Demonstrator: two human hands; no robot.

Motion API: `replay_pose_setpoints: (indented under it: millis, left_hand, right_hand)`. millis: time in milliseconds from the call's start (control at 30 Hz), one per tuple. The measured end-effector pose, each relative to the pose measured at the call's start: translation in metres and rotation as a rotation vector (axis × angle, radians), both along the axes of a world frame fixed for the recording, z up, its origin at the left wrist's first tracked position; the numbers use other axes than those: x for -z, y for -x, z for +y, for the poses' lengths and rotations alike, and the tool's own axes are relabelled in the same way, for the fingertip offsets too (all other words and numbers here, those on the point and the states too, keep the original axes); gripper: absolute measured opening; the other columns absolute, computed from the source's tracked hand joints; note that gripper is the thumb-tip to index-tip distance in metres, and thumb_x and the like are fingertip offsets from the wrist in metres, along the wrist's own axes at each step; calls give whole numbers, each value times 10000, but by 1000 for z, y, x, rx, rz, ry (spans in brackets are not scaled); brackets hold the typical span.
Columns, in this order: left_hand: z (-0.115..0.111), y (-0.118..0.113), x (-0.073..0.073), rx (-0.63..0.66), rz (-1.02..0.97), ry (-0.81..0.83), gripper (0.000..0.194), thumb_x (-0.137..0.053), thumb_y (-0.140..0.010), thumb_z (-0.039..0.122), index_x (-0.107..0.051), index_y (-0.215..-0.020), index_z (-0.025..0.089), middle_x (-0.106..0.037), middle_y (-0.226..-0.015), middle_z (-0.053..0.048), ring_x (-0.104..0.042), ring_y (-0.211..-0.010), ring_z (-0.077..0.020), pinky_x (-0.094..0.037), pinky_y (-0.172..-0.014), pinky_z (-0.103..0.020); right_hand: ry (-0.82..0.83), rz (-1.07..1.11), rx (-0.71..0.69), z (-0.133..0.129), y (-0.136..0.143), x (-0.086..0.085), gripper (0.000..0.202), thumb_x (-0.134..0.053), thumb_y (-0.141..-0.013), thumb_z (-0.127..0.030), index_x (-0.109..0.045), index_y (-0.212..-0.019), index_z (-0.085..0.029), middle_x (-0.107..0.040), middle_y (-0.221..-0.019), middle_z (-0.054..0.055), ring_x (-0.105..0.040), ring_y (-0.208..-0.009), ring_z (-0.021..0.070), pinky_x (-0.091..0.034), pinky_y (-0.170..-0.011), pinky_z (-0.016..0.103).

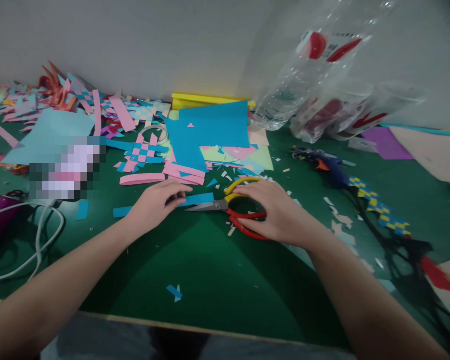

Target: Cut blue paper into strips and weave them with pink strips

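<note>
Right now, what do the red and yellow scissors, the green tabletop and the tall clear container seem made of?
Red and yellow scissors: metal blades, by their grey sheen; handles plastic or coated metal, evenly coloured. Green tabletop: perhaps laminated or painted, smooth, softly reflecting. Tall clear container: probably thin glossy plastic, see-through with bright glints.

The table (210,265) is open from its near edge up to the hands, bar a small blue scrap (174,292) near the middle. A paper heap (30,102) blocks the far left corner, a white cable (40,237) the left edge; plastic bottles (288,82) and a glue gun (332,170) obstruct the right.
</note>
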State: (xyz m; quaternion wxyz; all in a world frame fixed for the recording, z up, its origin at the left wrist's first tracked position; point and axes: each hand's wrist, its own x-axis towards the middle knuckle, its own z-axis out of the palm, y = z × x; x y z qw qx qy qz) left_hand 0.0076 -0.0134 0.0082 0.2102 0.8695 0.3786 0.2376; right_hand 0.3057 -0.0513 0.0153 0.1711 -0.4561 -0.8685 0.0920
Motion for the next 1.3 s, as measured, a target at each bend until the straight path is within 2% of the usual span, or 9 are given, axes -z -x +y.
replay_pose_setpoints:
  millis: [167,300,400,533,767,967,1300]
  left_hand:
    - [4,8,-3,135,5,-211,240,-510,-981,162,-644,-1180,157,-651,-1183,-117,-610,-1107,-208,-509,-942,-372]
    - [5,13,-7,264,119,-212,203,-539,-980,218,-664,-1134,178,-668,-1144,-94,-612,-1077,-221,-490,-924,-386]
    - [4,12,-6,306,211,-214,220,-527,-988,236,-654,-1165,208,-660,-1183,-80,-598,-1092,-228,-463,-938,-405]
    - [2,8,-4,315,294,-222,271,-493,-993,191,-622,-1231,217,-621,-1281,-88,-566,-1163,-241,-439,-972,-431]
    - [1,7,-3,286,338,-221,289,-507,-987,192,-615,-1253,220,-604,-1304,-87,-532,-1215,-260,-405,-1012,-464]
    - [1,8,-2,284,368,-210,427,-503,-933,49,-593,-1292,263,-563,-1378,-72,-458,-1313,-272,-348,-1072,-507]
    - [1,8,1,255,387,-191,463,-498,-926,43,-608,-1305,285,-519,-1436,-79,-430,-1359,-290,-333,-1088,-542]
  right_hand:
    - [73,-54,25,0,-7,1,462,-601,-833,-486,-614,-1226,-243,-674,-1247,126,-608,-1182,360,-456,-988,617]
    - [97,-89,12,1,-14,0,474,-567,-843,-494,-615,-1229,-222,-666,-1271,140,-591,-1216,367,-431,-1015,621]
    - [92,-100,11,1,-17,-1,459,-564,-839,-477,-614,-1223,-231,-675,-1258,133,-591,-1219,366,-429,-1014,613]
    - [99,-96,8,2,-16,-1,461,-557,-837,-469,-605,-1224,-223,-678,-1237,139,-599,-1204,368,-431,-1001,612]
    - [142,-107,-2,2,-13,1,514,-522,-862,-512,-572,-1269,-202,-637,-1293,157,-549,-1253,389,-418,-1010,643]
    - [132,-82,-18,2,-13,3,495,-543,-873,-493,-560,-1285,-218,-621,-1310,149,-546,-1258,365,-445,-1023,613]
    - [133,-75,-50,2,-13,3,480,-549,-893,-460,-550,-1308,-219,-601,-1342,152,-524,-1289,350,-455,-1039,579]
